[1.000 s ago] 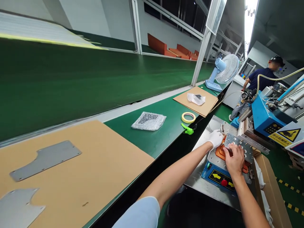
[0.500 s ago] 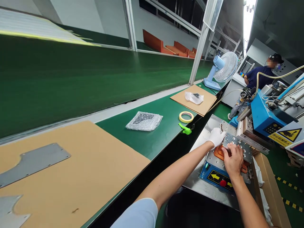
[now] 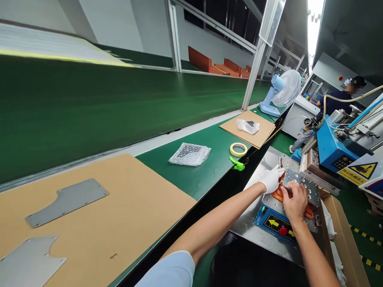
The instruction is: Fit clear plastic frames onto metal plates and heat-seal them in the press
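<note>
Orange pad (image 3: 279,195) half hidden under metal plate (image 3: 302,185) gripped by right hand (image 3: 295,203); gloved left hand (image 3: 272,179) unclear.

Bright ceiling light (image 3: 314,28), warped, blurred left edge.

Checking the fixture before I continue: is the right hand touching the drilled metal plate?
Touching: in the head view, the right hand lies on the drilled metal plate.

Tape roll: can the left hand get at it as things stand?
Probably yes: the left hand is close to the tape roll, with only a small green tool near the way and nothing tall between.
</note>
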{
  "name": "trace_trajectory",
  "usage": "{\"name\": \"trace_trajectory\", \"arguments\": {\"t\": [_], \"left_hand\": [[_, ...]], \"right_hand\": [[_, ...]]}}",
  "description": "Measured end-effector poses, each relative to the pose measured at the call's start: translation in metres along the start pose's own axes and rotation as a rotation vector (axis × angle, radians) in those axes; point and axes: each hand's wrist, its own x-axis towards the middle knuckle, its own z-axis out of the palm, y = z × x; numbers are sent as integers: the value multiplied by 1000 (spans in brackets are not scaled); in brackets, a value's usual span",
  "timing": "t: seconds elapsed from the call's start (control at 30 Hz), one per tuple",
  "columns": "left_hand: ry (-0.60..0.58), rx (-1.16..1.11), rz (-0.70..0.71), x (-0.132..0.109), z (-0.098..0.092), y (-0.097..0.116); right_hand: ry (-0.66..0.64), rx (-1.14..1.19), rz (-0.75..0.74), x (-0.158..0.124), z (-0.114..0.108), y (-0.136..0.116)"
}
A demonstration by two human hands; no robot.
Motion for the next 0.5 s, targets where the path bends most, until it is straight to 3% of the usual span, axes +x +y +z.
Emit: {"name": "trace_trajectory", "arguments": {"t": [0.1,0.23,0.3,0.37,0.43,0.5], "left_hand": [[61,-130,-89,-2,5,4],[201,-291,-276,-32,11,7],[261,-364,-375,-63,15,8],[295,-424,-456,-100,21,12],[299,-471,-508,-137,31,22],[282,-502,-536,-167,44,36]], "right_hand": [[-60,19,-22,4,-8,-2],[-67,72,-12,-9,-44,11],[7,137,159,-35,-68,31],[109,218,467,-74,-87,54],[201,284,753,-121,-97,71],[175,333,866,-166,-96,73]]}}
